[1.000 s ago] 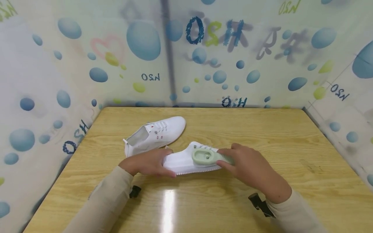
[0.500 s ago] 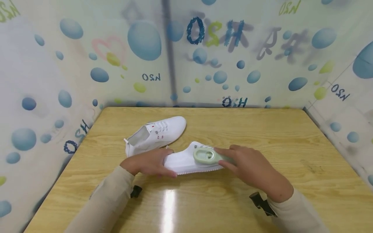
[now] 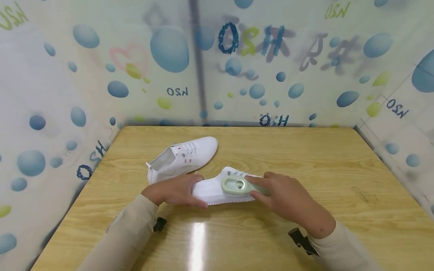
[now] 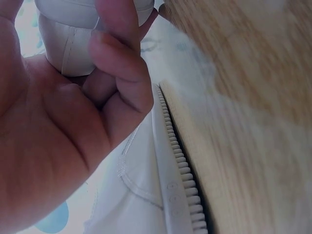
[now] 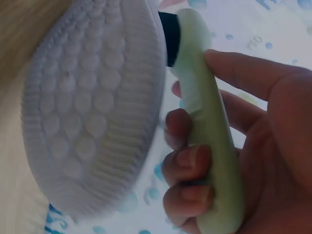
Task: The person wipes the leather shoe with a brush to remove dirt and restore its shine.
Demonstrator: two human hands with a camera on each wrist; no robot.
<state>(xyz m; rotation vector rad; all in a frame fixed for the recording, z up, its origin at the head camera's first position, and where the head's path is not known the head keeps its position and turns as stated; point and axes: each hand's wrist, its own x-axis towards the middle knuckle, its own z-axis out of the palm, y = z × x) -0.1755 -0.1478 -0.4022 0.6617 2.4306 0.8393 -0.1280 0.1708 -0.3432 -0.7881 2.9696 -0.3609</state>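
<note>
In the head view my left hand (image 3: 176,190) grips the heel of a white lace-up shoe (image 3: 207,189), tilted on its side with its ridged sole edge toward me. The left wrist view shows curled fingers (image 4: 119,73) by the white heel. My right hand (image 3: 288,197) holds a pale green brush (image 3: 234,186) by its handle, its head against the shoe's side near the laces. From the right wrist, dark bristles (image 5: 170,39) meet the shoe, and its dotted sole (image 5: 83,97) faces the camera. The toe is partly hidden behind my right hand in the head view.
Another white shoe (image 3: 203,148) stands upright just behind my left hand, toe pointing right and away. Both shoes are on a wooden table (image 3: 305,150). A patterned wall covering (image 3: 217,90) encloses its back and sides.
The brush head has shifted slightly right along the shoe's side, then back left toward the heel. My left hand keeps its hold on the heel, and the other shoe stays put.
</note>
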